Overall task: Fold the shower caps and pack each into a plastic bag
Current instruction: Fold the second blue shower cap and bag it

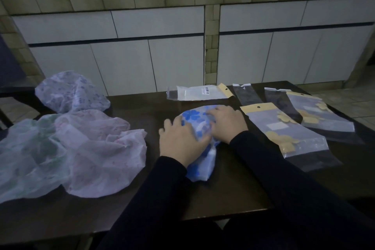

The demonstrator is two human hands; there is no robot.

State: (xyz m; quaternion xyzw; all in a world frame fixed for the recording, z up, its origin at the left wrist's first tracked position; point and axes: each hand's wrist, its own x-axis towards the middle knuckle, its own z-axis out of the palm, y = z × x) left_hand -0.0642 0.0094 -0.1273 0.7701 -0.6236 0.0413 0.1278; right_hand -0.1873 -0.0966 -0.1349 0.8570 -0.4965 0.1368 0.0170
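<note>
Both hands (203,130) press flat on blue-flowered shower cap (199,160); barcode label (207,89) beyond is unreadable.

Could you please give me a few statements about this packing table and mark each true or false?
1. Both hands rest on the blue-flowered shower cap. True: the left hand and right hand press it.
2. The loose shower caps lie at the right. False: they lie at the left.
3. Plastic bags with yellow headers lie at the right. True.
4. The blue-flowered shower cap is already bagged. False: it lies bare on the table.
</note>
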